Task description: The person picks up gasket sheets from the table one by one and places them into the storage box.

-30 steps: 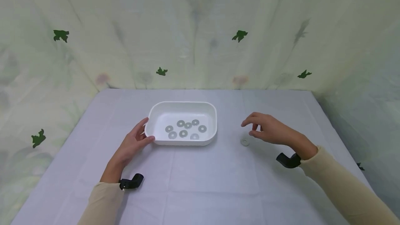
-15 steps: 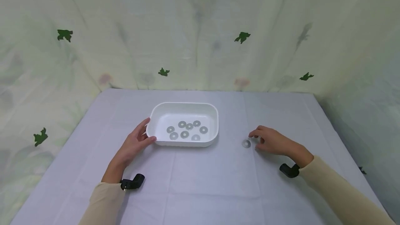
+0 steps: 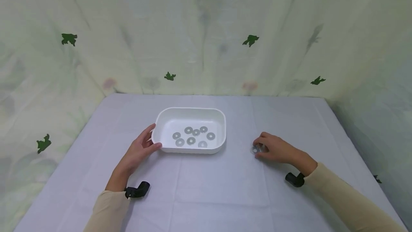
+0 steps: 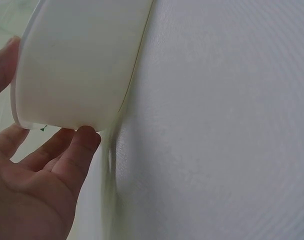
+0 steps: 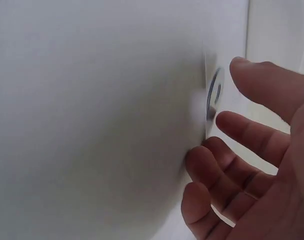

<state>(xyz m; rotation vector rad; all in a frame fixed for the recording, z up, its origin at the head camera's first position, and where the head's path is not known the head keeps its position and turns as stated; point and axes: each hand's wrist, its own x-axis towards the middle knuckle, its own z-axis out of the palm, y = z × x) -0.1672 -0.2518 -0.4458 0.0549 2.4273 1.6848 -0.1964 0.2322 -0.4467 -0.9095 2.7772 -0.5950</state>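
My left hand (image 3: 136, 153) holds the left end of a white oblong tray (image 3: 190, 150), thumb at the near corner and fingers along the end wall. In the left wrist view, fingertips (image 4: 86, 137) meet the tray's outer wall. Inside the tray lie several flat grey washers (image 3: 191, 141), spread out singly or nearly touching. Right of it, one more washer (image 3: 254, 152) lies on the white cloth. My right hand (image 3: 276, 148) is down around this washer. In the right wrist view, thumb and index finger are apart, with the washer (image 5: 220, 76) just beyond their tips.
A white cloth (image 3: 219, 185) with fold lines covers the table. Behind it and at both sides hang pale curtains (image 3: 193, 46) with green leaf shapes. Each wrist carries a black camera mount (image 3: 137, 190).
My right hand has come down from above the cloth and closed in around the loose washer. My left hand has stayed at the tray's end. The head view has shifted slightly.
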